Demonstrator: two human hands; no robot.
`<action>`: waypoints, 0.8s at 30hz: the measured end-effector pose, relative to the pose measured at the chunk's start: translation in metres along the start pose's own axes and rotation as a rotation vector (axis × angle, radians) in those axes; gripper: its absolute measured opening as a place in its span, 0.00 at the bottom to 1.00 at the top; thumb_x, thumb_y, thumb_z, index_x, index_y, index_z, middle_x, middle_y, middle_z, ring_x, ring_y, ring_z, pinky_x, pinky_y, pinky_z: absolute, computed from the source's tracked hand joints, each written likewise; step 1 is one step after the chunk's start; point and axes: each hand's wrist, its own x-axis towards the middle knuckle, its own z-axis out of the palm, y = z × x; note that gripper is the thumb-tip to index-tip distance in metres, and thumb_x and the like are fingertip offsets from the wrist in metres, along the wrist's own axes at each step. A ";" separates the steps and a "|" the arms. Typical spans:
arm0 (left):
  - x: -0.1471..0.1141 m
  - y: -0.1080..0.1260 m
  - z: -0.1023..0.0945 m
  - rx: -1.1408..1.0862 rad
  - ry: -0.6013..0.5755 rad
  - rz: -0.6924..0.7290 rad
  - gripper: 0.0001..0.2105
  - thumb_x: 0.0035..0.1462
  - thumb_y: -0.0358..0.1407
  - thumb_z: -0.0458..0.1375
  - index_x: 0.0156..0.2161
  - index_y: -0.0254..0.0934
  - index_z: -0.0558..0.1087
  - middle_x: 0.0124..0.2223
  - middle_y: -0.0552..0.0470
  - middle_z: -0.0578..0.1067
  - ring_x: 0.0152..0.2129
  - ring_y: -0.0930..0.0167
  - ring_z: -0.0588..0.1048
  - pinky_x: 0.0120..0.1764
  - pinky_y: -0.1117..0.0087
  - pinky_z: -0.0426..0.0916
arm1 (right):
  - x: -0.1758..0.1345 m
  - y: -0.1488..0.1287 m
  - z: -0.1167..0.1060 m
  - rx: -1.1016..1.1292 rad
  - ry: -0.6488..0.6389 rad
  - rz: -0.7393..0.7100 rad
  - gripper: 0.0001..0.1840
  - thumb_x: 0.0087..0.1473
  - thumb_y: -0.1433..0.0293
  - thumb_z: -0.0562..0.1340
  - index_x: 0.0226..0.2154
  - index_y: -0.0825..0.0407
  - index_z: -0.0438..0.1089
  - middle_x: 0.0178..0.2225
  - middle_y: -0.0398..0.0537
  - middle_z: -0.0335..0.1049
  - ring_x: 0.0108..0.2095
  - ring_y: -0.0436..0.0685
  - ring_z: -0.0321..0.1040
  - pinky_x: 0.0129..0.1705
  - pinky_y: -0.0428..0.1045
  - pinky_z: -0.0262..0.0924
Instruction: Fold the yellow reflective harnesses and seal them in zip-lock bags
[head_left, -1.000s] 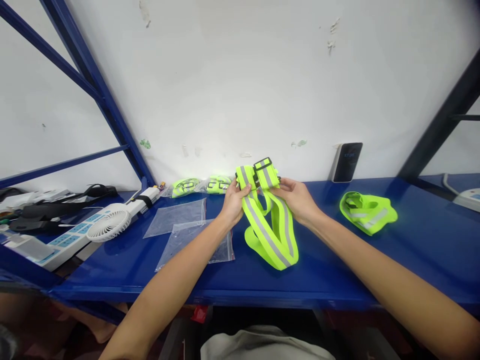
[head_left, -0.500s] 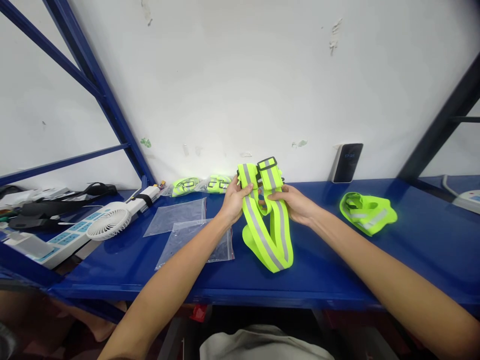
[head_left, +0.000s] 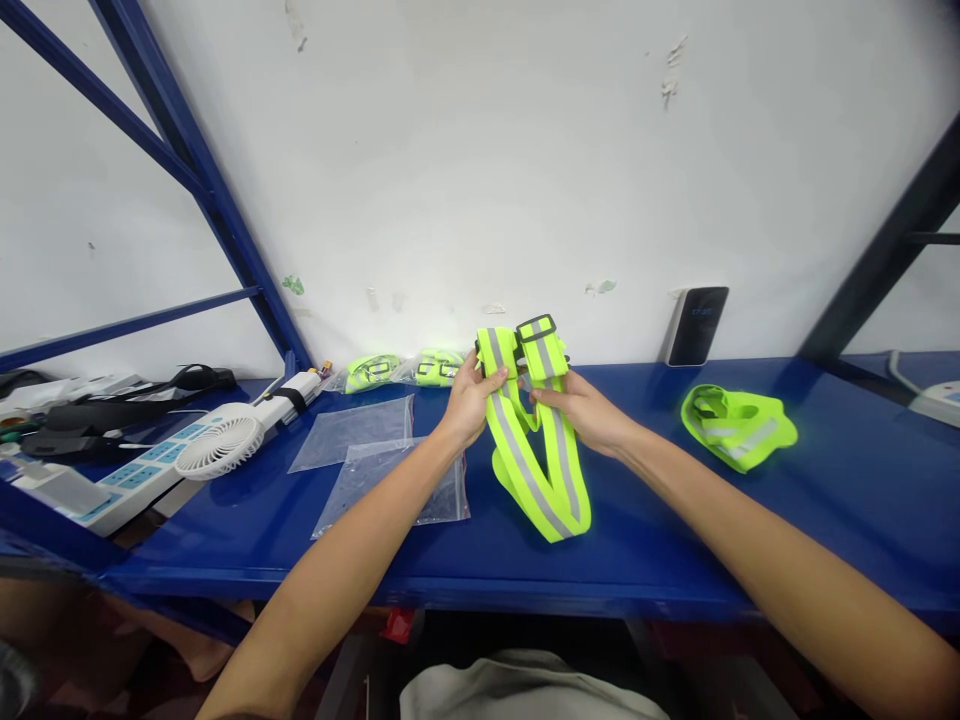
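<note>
Between my hands hangs a neon-yellow reflective strap (head_left: 529, 470) with grey stripes and black buckles, its lower loop dangling over the blue table. My left hand (head_left: 472, 398) pinches its left band, thumb on the front. On the other band, just below the black buckle, my right hand (head_left: 586, 405) is closed, with some fingers hidden behind the webbing. A second neon-yellow reflective strap (head_left: 739, 428) lies bundled on the table to the right. By the wall at the back left are two bagged straps, one (head_left: 373, 372) beside the other (head_left: 437, 367).
Two clear plastic bags, one (head_left: 352, 432) behind the other (head_left: 397, 490), lie flat left of my hands. A white fan (head_left: 219, 448) rests by a power strip (head_left: 154, 465). A phone-like device (head_left: 696, 326) leans on the wall. Blue metal posts (head_left: 217, 215) frame the table (head_left: 637, 560).
The strap's lower loop has swung slightly to the right. My right-hand fingers have shifted a little on the band; both hands keep their hold.
</note>
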 end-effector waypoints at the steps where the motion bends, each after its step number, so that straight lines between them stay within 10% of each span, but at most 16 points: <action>1: 0.000 0.000 0.000 -0.001 -0.003 0.008 0.25 0.45 0.36 0.70 0.49 0.38 0.68 0.44 0.46 0.78 0.34 0.64 0.80 0.40 0.62 0.75 | 0.000 0.000 0.001 0.015 0.013 -0.008 0.12 0.51 0.72 0.63 0.41 0.50 0.71 0.38 0.46 0.75 0.37 0.56 0.70 0.44 0.53 0.66; 9: 0.001 -0.002 -0.001 0.001 -0.008 0.039 0.26 0.46 0.37 0.70 0.50 0.38 0.68 0.46 0.45 0.78 0.37 0.63 0.80 0.44 0.60 0.75 | 0.003 -0.001 -0.004 0.031 0.072 -0.004 0.07 0.45 0.73 0.64 0.32 0.53 0.72 0.30 0.47 0.75 0.32 0.58 0.72 0.41 0.54 0.66; 17: 0.009 -0.017 -0.013 0.154 0.012 0.120 0.28 0.47 0.39 0.69 0.53 0.38 0.67 0.52 0.43 0.76 0.51 0.57 0.74 0.52 0.56 0.70 | 0.002 -0.004 -0.010 -0.039 0.105 -0.059 0.31 0.38 0.77 0.68 0.48 0.48 0.68 0.44 0.48 0.75 0.44 0.62 0.73 0.47 0.58 0.68; 24: 0.012 -0.018 -0.018 0.293 0.009 0.210 0.25 0.46 0.38 0.69 0.50 0.39 0.70 0.54 0.44 0.75 0.55 0.57 0.71 0.55 0.56 0.68 | 0.003 -0.003 -0.014 -0.008 -0.002 -0.060 0.19 0.51 0.63 0.67 0.45 0.49 0.68 0.48 0.52 0.74 0.44 0.62 0.74 0.44 0.57 0.71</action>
